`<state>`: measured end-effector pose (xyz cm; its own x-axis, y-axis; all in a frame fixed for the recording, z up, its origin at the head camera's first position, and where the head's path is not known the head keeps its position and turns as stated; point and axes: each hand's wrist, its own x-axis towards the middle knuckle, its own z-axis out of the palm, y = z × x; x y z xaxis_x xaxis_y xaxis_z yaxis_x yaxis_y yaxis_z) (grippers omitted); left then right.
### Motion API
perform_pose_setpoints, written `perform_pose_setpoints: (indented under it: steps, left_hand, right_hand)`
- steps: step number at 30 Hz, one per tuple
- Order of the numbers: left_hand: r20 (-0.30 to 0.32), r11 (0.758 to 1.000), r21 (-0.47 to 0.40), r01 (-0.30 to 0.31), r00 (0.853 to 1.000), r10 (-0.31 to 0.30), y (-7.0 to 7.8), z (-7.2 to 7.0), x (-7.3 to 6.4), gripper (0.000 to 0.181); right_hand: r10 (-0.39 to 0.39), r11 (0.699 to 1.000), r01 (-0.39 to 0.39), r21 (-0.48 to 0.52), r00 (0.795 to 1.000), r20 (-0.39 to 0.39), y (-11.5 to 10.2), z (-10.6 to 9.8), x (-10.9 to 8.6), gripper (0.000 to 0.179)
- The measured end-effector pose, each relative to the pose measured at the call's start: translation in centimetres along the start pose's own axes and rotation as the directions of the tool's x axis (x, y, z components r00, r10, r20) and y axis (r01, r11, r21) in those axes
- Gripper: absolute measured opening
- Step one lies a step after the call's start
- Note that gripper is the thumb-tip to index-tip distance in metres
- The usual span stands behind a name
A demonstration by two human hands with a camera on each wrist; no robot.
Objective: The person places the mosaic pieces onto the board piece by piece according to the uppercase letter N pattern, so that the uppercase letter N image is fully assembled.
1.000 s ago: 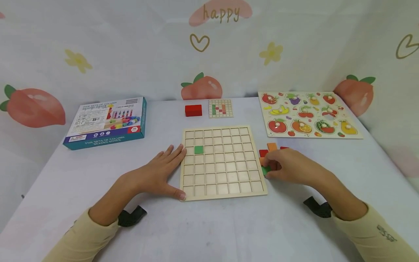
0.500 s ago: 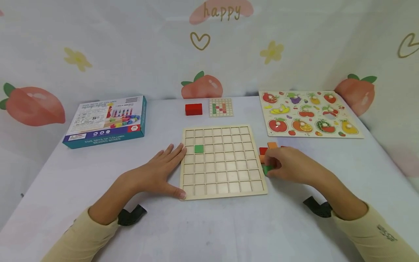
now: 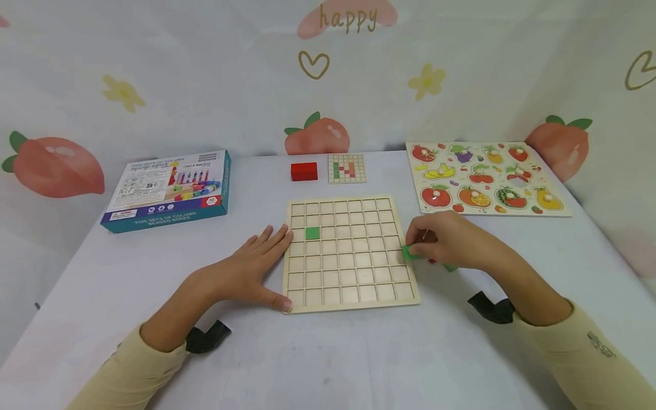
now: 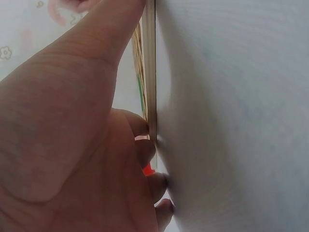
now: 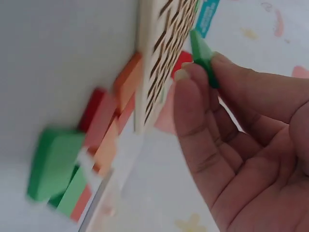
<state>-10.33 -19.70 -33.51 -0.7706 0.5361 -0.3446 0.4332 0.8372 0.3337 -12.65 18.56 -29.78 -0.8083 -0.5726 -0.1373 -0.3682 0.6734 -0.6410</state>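
Observation:
A square wooden grid board (image 3: pixel 351 262) lies flat on the white-covered table, with one green square tile (image 3: pixel 312 233) in a cell near its upper left. My left hand (image 3: pixel 243 273) rests spread out at the board's left edge, its fingertips and thumb touching the rim. Between thumb and fingers, my right hand (image 3: pixel 451 242) pinches another green tile (image 5: pixel 203 55), held over the board's right edge. Beneath and beside that hand lie several loose tiles, among them orange (image 5: pixel 128 79), red (image 5: pixel 96 113) and green (image 5: pixel 55 164) ones, mostly hidden by the hand in the head view.
Behind the board stand a red block (image 3: pixel 304 171) and a small pattern card (image 3: pixel 347 168) with a coloured grid. A boxed bead set (image 3: pixel 166 191) lies at the back left. The fruit puzzle board (image 3: pixel 487 179) is at the back right.
My right hand has lifted a green tile from the loose pieces and moved it up and slightly left to the board's right edge. The left hand stays in place.

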Motion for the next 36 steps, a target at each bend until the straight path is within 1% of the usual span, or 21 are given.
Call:
perform_pose_setpoints:
  steps: [3, 5, 13, 17, 20, 25, 29, 36]
  left_hand:
    - [0.002, 1.0, -0.005, 0.005, 1.0, -0.005, -0.1, 0.1, 0.0, 0.135]
    - [0.001, 1.0, -0.004, 0.008, 1.0, -0.008, -0.1, 0.2, 0.0, 0.135]
    - [-0.005, 1.0, -0.006, -0.004, 1.0, 0.004, -0.1, 0.3, 0.0, 0.135]
    - [-0.008, 1.0, 0.0, -0.008, 1.0, 0.008, -0.2, 0.2, 0.0, 0.134]
    - [-0.008, 1.0, -0.003, -0.006, 1.0, 0.006, -0.2, 0.2, -0.1, 0.134]
    - [-0.009, 1.0, -0.011, -0.01, 1.0, 0.01, -0.3, 0.2, -0.1, 0.134]
    - [-0.008, 1.0, -0.019, -0.014, 1.0, 0.014, -0.3, 0.1, -0.1, 0.133]
    - [-0.005, 1.0, -0.021, -0.022, 1.0, 0.022, -0.3, 0.1, -0.1, 0.133]
  right_hand:
    - [-0.002, 0.999, 0.002, 0.032, 1.0, 0.014, -0.8, 0.2, 1.3, 0.007]
    - [-0.016, 1.0, 0.015, 0.022, 1.0, 0.016, -1.3, 0.7, 2.4, 0.008]
    - [-0.097, 0.994, 0.095, 0.055, 0.995, 0.031, -3.1, 2.5, 6.2, 0.011]
    - [-0.107, 0.993, 0.104, 0.061, 0.993, 0.047, -4.0, 3.3, 7.9, 0.012]
    - [-0.107, 0.993, 0.104, 0.046, 0.992, 0.06, -4.7, 3.9, 9.2, 0.013]
    - [-0.111, 0.994, 0.111, 0.007, 0.992, 0.065, -6.1, 4.6, 10.8, 0.014]
    - [-0.132, 0.991, 0.133, -0.019, 0.989, 0.065, -6.7, 5.4, 11.8, 0.014]
    - [-0.143, 0.984, 0.151, -0.093, 0.986, 0.082, -7.4, 6.2, 12.7, 0.015]
